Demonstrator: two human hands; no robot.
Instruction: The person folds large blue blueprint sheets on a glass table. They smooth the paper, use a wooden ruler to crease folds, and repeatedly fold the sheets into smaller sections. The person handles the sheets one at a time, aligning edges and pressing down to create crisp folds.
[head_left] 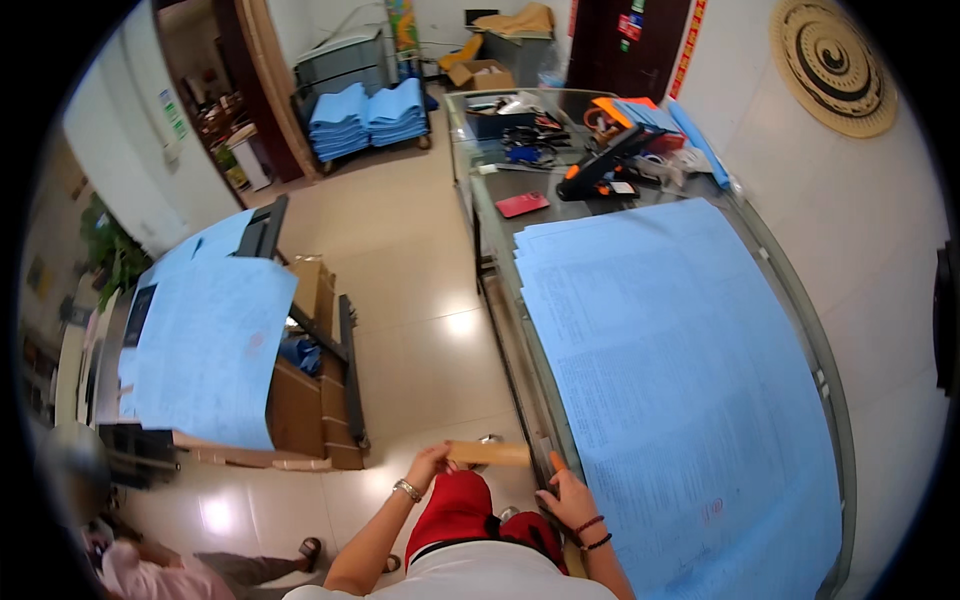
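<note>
Your left grip pinches the near-left end of a flat tan strip, so the strip lies out to the right of those fingers, above your lap, its far end pointing toward the surface on your right. Your right grip is just beyond that end, apart from the strip, with forefinger extended and thumb spread from it; you cannot tell whether it touches the surface's edge. Just beside it, a layered pile of blue sheets covers much of the surface. Past the pile you have a red phone-like slab, a black-and-orange device and a dark tray with small items too cluttered to name. Farther off, an open cardboard box holds something pale. To your left, a blue sheet drapes over a stand, with a brown carton below, and beyond it a trolley carries two stacks of folded blue sheets
</note>
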